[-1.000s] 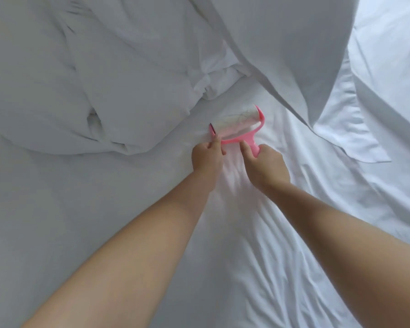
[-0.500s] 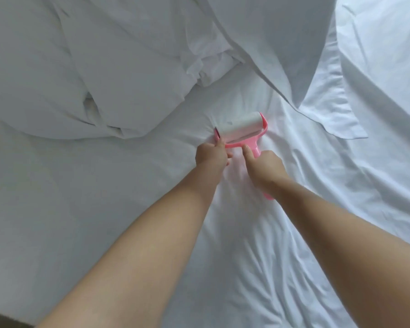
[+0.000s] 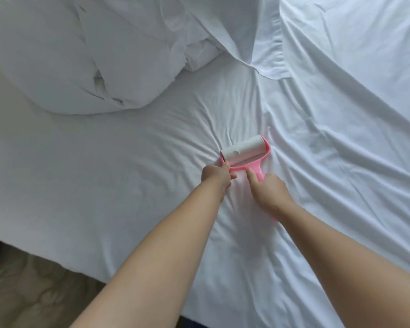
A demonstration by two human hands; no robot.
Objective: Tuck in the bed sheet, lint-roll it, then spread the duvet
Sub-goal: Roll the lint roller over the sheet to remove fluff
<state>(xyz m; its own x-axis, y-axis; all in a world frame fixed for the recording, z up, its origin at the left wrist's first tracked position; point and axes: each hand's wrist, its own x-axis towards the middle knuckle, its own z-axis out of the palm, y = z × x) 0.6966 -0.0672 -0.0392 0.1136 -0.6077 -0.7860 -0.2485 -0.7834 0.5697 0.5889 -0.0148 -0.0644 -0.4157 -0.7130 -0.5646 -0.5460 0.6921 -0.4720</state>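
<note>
Right now both hands are on a pink lint roller (image 3: 244, 154) that lies pressed against the white bed sheet (image 3: 133, 185) near the middle of the bed. The right hand (image 3: 269, 191) has its fingers wrapped round the pink handle, with the forefinger stretched forward along it toward the frame; the tail of the handle pokes out behind the wrist. The left hand (image 3: 215, 177) is curled at the roller's left end, its fingertips pinching the edge of the pink frame just below the white sticky roll. The roll sits tilted, its right end farther up the bed than its left. Creases in the sheet fan outward from the spot where the roller rests. Farther up the bed, to the left, the white duvet (image 3: 64, 60) lies bunched in a rumpled heap, well apart from the roller. A pillow (image 3: 269, 36) with a flat hemmed border lies beyond the roller, beside the heap and overlapping its right edge. Off the near left edge of the mattress, a strip of brownish floor (image 3: 33, 292) shows below the sheet.
</note>
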